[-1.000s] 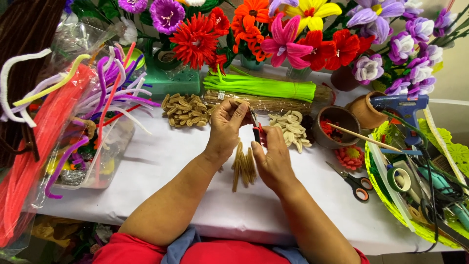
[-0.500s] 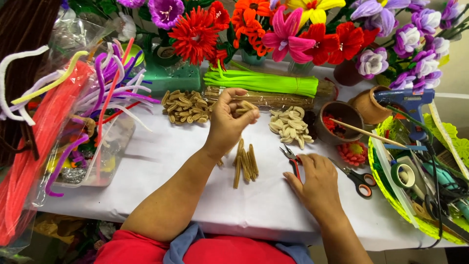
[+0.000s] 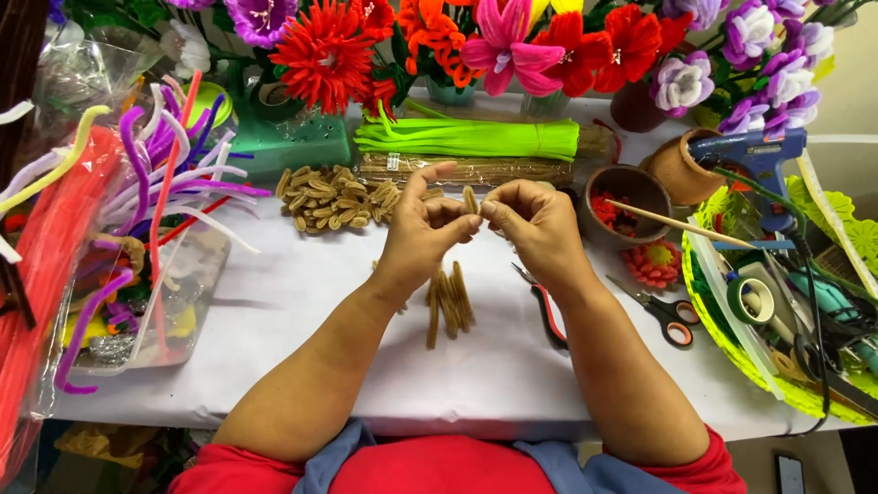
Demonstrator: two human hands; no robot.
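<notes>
Up from the red-handled pliers (image 3: 547, 311) at 5 o'clock, the right hand (image 3: 535, 229) now joins the left hand (image 3: 422, 233); both grips pinch a short tan fuzzy pipe-cleaner piece (image 3: 470, 198) above the white tabletop (image 3: 302, 302).

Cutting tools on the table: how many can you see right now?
2. Red-handled pliers lie on the white table just under the right hand. Orange-and-black scissors lie further right, beside the green basket. More may be hidden in that basket.
</notes>
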